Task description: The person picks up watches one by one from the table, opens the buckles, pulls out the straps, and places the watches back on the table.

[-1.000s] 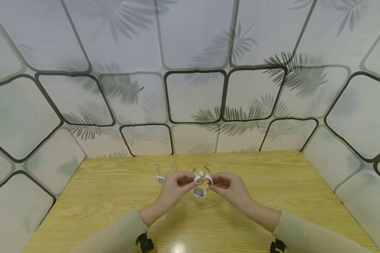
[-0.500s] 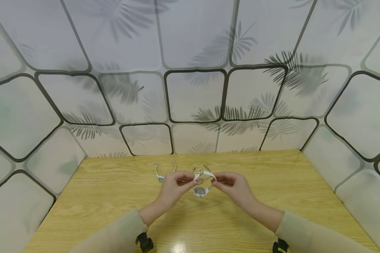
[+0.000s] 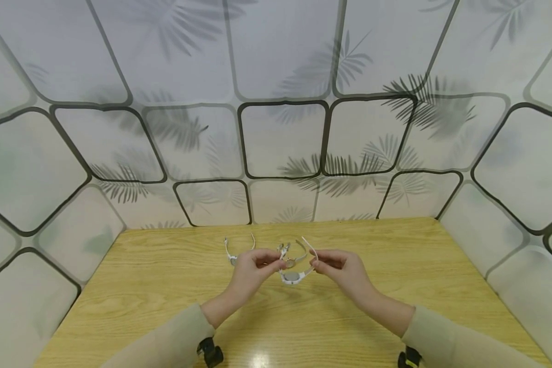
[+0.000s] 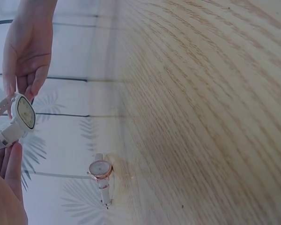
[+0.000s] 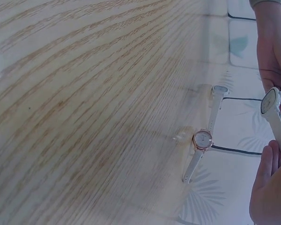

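A white wristwatch [image 3: 292, 277] is held up over the table between both hands, its round dial low and its strap parted at the top. My left hand [image 3: 254, 272] pinches the buckle side of the strap between thumb and fingers. On the other side, my right hand [image 3: 342, 268] pinches the longer strap piece, whose free end points upward. The left wrist view shows the pale dial of this white wristwatch [image 4: 26, 112] with a dark ring around it. Behind it lies a watch with a rose-gold case and light strap [image 5: 203, 139].
Another white watch [image 3: 233, 260] lies farther left on the wooden table [image 3: 165, 276], partly hidden by the left hand. Patterned panels [image 3: 282, 140] with leaf prints and dark outlines close off the back and sides.
The held watch's strap has gone from a closed loop to spread apart, its free end swinging up. My right hand has shifted slightly right; the left hand stays in place.
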The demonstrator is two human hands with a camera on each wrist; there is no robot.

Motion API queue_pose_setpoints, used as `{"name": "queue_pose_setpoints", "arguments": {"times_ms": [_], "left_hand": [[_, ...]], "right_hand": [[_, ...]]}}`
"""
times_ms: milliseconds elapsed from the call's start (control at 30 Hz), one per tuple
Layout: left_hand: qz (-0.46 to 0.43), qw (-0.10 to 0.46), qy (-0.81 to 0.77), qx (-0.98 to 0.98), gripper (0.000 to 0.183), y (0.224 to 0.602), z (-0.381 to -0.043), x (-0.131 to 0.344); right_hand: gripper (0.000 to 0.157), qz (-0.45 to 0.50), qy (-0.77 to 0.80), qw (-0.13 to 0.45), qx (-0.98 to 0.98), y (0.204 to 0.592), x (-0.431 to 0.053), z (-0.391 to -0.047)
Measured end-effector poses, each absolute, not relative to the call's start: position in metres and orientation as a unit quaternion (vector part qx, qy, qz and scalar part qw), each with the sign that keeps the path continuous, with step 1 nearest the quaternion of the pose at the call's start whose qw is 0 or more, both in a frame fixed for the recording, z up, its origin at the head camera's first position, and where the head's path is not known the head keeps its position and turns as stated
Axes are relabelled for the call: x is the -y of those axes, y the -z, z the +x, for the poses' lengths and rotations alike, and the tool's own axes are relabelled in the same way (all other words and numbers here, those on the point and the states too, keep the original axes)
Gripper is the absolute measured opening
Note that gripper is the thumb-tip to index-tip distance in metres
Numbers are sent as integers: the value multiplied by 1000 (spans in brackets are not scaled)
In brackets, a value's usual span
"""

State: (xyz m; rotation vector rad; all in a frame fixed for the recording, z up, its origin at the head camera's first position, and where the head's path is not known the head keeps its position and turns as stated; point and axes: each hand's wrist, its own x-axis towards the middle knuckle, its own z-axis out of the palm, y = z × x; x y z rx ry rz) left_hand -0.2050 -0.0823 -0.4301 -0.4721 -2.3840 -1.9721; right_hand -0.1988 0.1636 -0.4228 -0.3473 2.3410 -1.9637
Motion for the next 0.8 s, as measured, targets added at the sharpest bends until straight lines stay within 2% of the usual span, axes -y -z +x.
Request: {"name": "queue_pose_setpoints", "arguments": {"times_ms": [333, 567, 800], "left_hand": [[-140, -7, 652, 745, 19, 432, -210, 82], [-111, -38, 692, 712, 22, 434, -215, 79], [-77, -41, 700, 709, 20, 434, -221, 71]], "right_hand": [[32, -96, 646, 33, -756, 421, -166, -201], [30, -67, 650, 41, -756, 420, -168, -203], [31, -39, 656, 50, -752, 423, -172, -206]]}}
